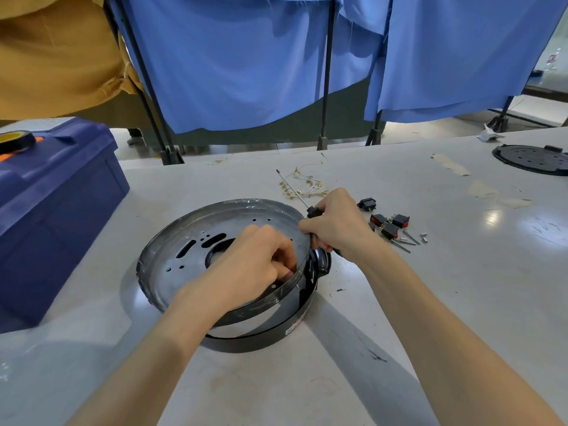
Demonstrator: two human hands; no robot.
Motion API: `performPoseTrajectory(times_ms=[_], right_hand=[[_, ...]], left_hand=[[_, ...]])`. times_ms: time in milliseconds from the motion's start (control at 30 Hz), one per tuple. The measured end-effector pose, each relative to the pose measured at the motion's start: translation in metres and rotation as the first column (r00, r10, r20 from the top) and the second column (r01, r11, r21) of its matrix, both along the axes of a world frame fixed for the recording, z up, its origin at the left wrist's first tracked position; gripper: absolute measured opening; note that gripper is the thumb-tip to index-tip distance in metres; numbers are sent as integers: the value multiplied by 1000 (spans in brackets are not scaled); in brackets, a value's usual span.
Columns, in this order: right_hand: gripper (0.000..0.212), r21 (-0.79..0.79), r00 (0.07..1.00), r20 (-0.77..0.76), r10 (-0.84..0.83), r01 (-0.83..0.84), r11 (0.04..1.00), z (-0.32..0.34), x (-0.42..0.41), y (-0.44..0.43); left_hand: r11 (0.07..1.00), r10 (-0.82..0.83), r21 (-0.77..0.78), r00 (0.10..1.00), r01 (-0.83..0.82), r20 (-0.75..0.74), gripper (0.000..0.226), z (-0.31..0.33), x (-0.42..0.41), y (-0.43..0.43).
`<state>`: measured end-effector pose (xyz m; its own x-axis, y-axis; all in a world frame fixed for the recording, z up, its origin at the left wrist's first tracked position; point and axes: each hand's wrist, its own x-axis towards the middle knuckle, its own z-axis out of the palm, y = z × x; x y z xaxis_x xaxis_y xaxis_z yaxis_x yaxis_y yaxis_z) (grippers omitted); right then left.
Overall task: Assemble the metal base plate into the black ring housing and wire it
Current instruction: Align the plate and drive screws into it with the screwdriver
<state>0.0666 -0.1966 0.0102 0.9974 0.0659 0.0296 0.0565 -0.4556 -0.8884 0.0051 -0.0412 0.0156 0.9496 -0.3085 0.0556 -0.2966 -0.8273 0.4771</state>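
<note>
Head view: metal base plate (196, 241) sits askew on the black ring housing (261, 336), not flush, at the bench (307, 379) middle toward the near edge. The housing shows below the plate's near-right side. Both forearms cross the near bench and hide part of the plate and housing. Right of the plate: red-black switches (388, 224), a black socket (366, 204) and loose screws (405, 241). Behind the plate are thin wires with gold terminals (307, 186). Blue toolbox (55, 210) at the left edge with a tape roll (17, 138) on top. Black round lid (531, 159) at the far right corner. Bench is pale grey, scuffed, with tape scraps. Blue curtains (246, 56) on black stands and tan cloth (55, 56) hang behind. Left hand (255, 265) is inside the plate at its right wall with fingers curled; cannot tell what they pinch. Right hand (335, 226) grips the screwdriver (295, 192) handle at the plate's right rim, shaft pointing away toward the far edge.
</note>
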Motion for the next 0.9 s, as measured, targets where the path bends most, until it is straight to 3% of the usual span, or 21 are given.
performPoseTrajectory(times_ms=[167, 300, 433, 900], right_hand=[[27, 15, 1000, -20, 6, -5, 1000, -3, -1, -3], [17, 17, 999, -39, 13, -12, 1000, -3, -5, -5], [25, 26, 999, -50, 4, -3, 1000, 4, -5, -6], [20, -5, 998, -62, -29, 29, 1000, 11, -9, -9]], left_hand=[[997, 12, -81, 999, -16, -53, 27, -4, -2, -4], [990, 27, -139, 998, -36, -61, 31, -7, -5, -4], [982, 49, -182, 997, -60, -65, 27, -2, -5, -5], [975, 78, -202, 994, -92, -73, 12, 6, -13, -12]])
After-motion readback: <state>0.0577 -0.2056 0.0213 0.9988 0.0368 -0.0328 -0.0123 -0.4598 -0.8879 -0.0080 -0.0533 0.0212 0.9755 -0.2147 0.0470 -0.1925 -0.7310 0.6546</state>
